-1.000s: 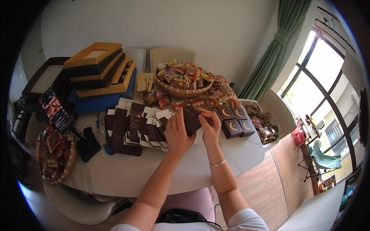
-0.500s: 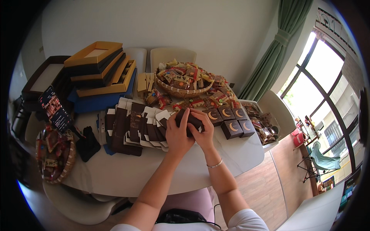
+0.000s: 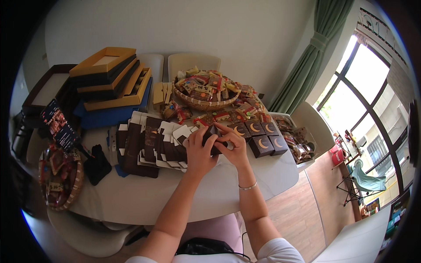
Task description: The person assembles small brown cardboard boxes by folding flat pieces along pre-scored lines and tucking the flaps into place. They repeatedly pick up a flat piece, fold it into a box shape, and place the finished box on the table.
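Observation:
Between my hands, above the white table, is a small dark brown carton [image 3: 212, 136]. My left hand [image 3: 199, 148] grips its left side with curled fingers. From the right, my right hand [image 3: 233, 147] holds its edge with thumb and fingers. Part of the carton is hidden behind the fingers. Just right of my hands stand several finished dark boxes [image 3: 262, 146] with a gold crescent on them. Flat, unfolded brown-and-white cartons [image 3: 147, 144] lie in an overlapping row to the left.
A wicker basket [image 3: 206, 104] heaped with wrapped snacks stands at the back, loose packets around it. Yellow and black trays [image 3: 103, 68] are stacked at back left. Another snack basket [image 3: 79, 186] and a black pouch [image 3: 97, 165] are at left; a snack-filled tray [image 3: 302, 151] is at right.
The carton has turned in my hands, and my right fingers have shifted along its upper edge. The view has moved slightly; the things on the table look the same.

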### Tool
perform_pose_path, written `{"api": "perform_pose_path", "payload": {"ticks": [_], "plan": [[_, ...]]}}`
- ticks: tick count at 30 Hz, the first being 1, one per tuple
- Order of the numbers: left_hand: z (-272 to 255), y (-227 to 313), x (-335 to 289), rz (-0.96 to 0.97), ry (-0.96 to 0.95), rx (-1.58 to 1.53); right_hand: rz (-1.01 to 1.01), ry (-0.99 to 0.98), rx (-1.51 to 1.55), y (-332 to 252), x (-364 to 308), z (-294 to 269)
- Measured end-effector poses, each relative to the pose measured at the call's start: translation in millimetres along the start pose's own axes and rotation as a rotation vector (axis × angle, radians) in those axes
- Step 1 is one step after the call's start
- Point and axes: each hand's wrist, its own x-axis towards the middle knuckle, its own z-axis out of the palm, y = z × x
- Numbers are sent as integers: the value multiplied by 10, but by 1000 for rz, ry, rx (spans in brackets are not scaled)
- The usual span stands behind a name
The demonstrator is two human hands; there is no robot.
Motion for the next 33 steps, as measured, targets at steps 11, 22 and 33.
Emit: {"api": "perform_pose_path", "payload": {"ticks": [11, 22, 33], "plan": [[-105, 274, 58, -14, -20, -36, 310, 269, 517, -4, -7, -125], [16, 18, 65, -899, 1, -1198, 543, 52, 773, 258, -94, -66], [128, -169, -7, -933, -337, -1190, 636, -234, 405, 111, -2, -419]]}}
